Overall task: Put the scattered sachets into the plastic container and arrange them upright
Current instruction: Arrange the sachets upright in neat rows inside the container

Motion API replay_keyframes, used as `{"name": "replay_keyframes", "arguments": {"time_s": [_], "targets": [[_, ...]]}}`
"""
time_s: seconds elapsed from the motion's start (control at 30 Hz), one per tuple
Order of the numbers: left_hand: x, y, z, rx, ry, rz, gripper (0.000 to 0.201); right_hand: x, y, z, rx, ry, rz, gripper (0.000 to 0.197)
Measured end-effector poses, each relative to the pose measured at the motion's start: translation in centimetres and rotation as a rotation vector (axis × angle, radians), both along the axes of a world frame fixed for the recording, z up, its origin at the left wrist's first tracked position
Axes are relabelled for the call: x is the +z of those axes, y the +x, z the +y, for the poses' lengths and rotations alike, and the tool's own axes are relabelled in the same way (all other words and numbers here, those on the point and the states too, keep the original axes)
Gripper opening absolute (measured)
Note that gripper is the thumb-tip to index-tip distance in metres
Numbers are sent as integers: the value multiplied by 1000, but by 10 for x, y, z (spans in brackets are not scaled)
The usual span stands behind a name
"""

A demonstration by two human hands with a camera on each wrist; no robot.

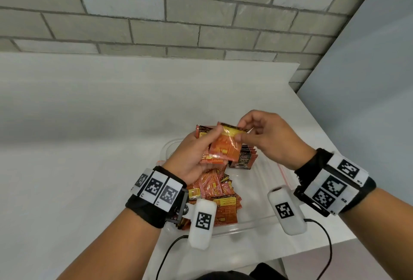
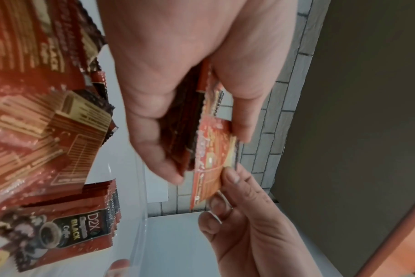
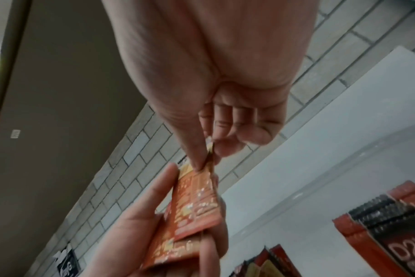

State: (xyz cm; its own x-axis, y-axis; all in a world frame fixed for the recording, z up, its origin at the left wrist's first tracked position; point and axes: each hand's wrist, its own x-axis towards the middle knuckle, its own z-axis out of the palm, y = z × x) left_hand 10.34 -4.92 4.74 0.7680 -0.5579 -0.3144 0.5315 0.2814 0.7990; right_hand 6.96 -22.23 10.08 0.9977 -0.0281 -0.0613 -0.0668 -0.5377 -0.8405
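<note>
Sachets stack sat gripped in left hand while right hand pinched top sachet; best squared flush before standing beside upright row in plastic container.

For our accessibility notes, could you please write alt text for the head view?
Two hands hold red sachets above a clear plastic container: the left hand grips a stack while the right hand pinches the top sachet.

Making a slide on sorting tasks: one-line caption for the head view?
Left hand holds a sachet stack while right hand pinches the top sachet above the plastic container.
</note>
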Motion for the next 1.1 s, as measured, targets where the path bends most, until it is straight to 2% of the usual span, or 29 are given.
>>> {"name": "replay_keyframes", "arguments": {"time_s": [0.1,0.17,0.27,0.33,0.47,0.57,0.63,0.7,0.8,0.87,0.97,1.1], "targets": [[-1,3,0,45,17,120,56,2,-3,-6,-44,-47,-176,18],[0,2,1,38,-20,118,42,-2,-9,-6,32,-162,-219,22],[2,-1,-1,60,-45,34,10,-12,-16,-3,195,-263,-119,20],[0,0,-2,85,-29,-11,16,-12,-17,-5,241,-291,-47,19],[0,1,-4,71,6,-51,22,-5,-13,-11,123,-290,-154,18],[2,-2,-9,32,26,-88,31,-1,-6,-12,111,-374,-157,31],[2,-5,-13,6,31,-110,32,3,-2,-10,155,-391,-109,38],[2,-7,-14,8,33,-118,31,10,2,-10,200,-403,-34,37],[2,-5,-11,52,35,-92,19,18,8,-19,262,-430,102,19],[0,1,-5,146,34,-38,12,19,10,-28,283,-449,189,11],[-5,7,3,260,31,29,14,7,13,-38,276,-602,293,7],[-6,5,4,258,30,38,16,-22,21,-39,275,-818,381,8]]}}
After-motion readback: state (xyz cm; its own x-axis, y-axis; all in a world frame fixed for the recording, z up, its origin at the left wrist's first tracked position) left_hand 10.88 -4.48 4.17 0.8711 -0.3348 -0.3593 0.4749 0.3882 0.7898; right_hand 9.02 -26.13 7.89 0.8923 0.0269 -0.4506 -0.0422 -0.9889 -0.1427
